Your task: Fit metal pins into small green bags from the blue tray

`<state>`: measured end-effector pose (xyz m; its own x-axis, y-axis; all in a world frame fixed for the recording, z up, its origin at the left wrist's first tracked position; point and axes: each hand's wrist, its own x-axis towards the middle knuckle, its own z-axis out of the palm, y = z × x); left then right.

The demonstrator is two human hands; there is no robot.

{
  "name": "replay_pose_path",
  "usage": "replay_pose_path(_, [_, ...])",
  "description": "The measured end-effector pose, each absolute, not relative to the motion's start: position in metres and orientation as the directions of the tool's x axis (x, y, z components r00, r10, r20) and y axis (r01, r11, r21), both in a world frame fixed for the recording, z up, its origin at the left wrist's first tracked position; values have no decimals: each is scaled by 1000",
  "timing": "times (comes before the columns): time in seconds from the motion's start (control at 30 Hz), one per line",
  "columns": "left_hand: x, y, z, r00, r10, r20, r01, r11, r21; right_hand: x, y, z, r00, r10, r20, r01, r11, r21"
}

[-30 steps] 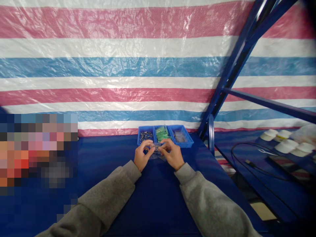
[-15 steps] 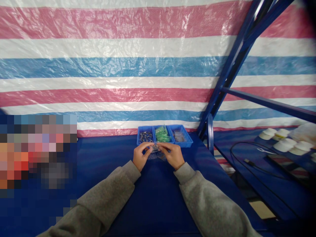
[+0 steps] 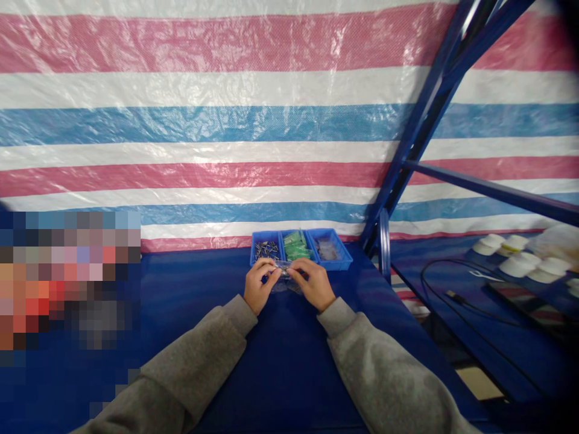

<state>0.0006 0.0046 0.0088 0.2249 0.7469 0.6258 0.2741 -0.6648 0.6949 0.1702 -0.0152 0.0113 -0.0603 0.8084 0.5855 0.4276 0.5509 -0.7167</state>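
A small clear plastic bag (image 3: 284, 265) is pinched between my left hand (image 3: 261, 283) and my right hand (image 3: 313, 282), thumbs and index fingers closed on its two sides. Its contents are too small to make out. Below the fingers, more clear bags (image 3: 289, 287) lie on the blue table (image 3: 289, 355). Just beyond my hands stand three blue bins (image 3: 346, 264) side by side. Screws (image 3: 266, 249) fill the left bin, green packets (image 3: 296, 246) the middle one, and clear bags (image 3: 329, 249) the right one.
A striped plastic sheet (image 3: 226, 123) hangs behind the table. To the right rises a blue metal frame (image 3: 418, 132). Past it, a second blue surface holds a black cable (image 3: 470, 316) and several white round containers (image 3: 520, 264). The left side is pixelated.
My right fingertips have shifted slightly at the bag, and more of its clear plastic shows between my hands. The bins have stayed in place.
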Motion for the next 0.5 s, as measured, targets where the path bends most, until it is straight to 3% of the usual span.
replay_pose_path(0.17, [3, 4, 1, 213, 837, 504, 108, -533, 839, 171, -17, 10, -47, 859, 510, 336, 494, -802])
replay_pose_path(0.5, [3, 6, 1, 244, 869, 430, 0, -443, 896, 172, -17, 14, -101, 775, 624, 453, 594, -664])
